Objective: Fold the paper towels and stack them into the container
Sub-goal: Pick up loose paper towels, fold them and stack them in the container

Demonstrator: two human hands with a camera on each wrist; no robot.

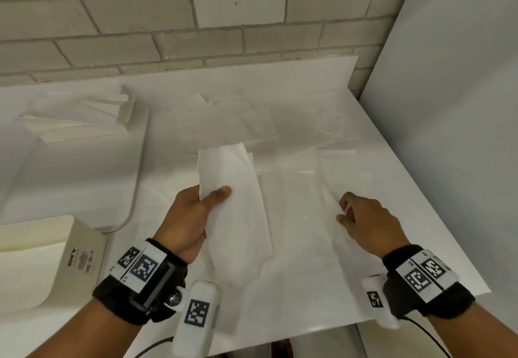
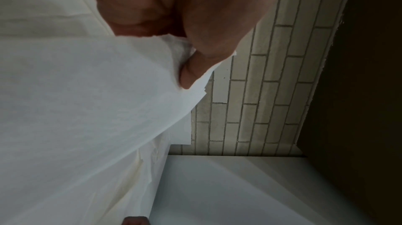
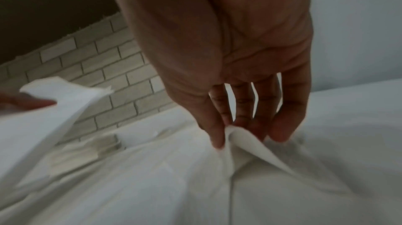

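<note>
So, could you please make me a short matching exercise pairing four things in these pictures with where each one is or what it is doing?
Things:
1. left hand
2. right hand
3. stack of folded towels
4. box

Places or states:
a. sits at the near left edge of the table
b. pinches a raised edge of a sheet lying flat
c. holds a folded towel lifted off the table
d. rests at the far left, near the brick wall

Pairs: 1-c, 2-b, 3-d, 4-a

White paper towel in the left hand; more white sheets under the right hand. Black wristbands carry black-and-white square codes. Beyond the hands, a cream brick wall with grey joints; left, a cream container.
</note>
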